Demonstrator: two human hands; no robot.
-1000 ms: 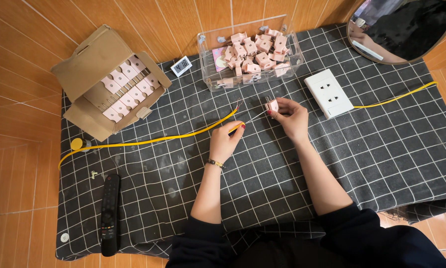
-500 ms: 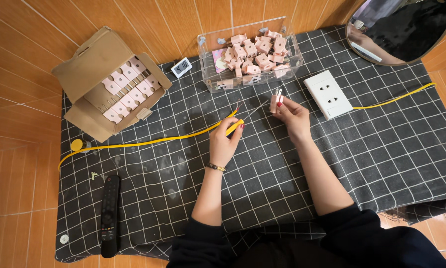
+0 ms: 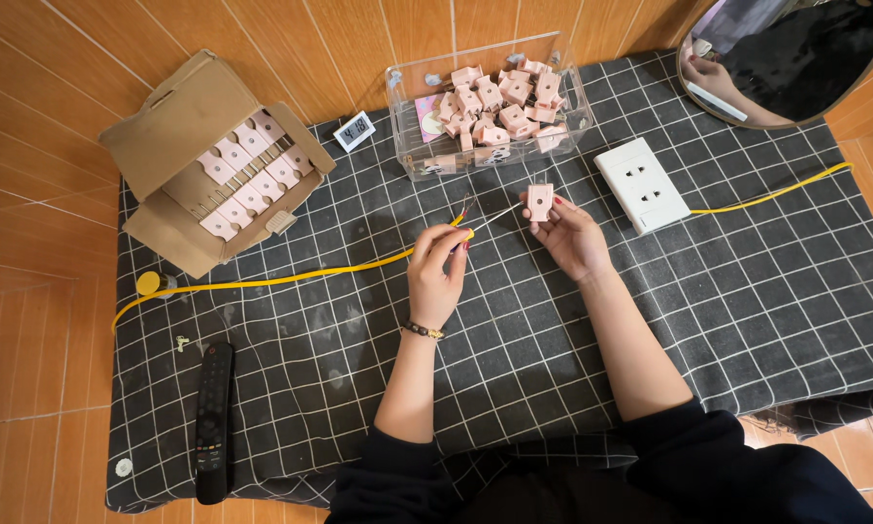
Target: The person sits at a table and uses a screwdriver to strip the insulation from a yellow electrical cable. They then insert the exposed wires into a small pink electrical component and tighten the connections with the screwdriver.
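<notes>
Checked cloth (image 3: 747, 320) on floor, cardboard box (image 3: 179, 126), clear bin (image 3: 407, 146), socket block (image 3: 642, 184), perhaps remote (image 3: 213, 419)

clear bin (image 3: 412, 146) and white socket block (image 3: 642, 184) crowd hands (image 3: 499, 252), cloth (image 3: 514, 378) below open

Matt checked cloth (image 3: 747, 320) (soft-looking) under a clear plastic box (image 3: 412, 146).

Open brown carton (image 3: 198, 155) (far left), small white-framed screen (image 3: 355, 130) beside it
</notes>
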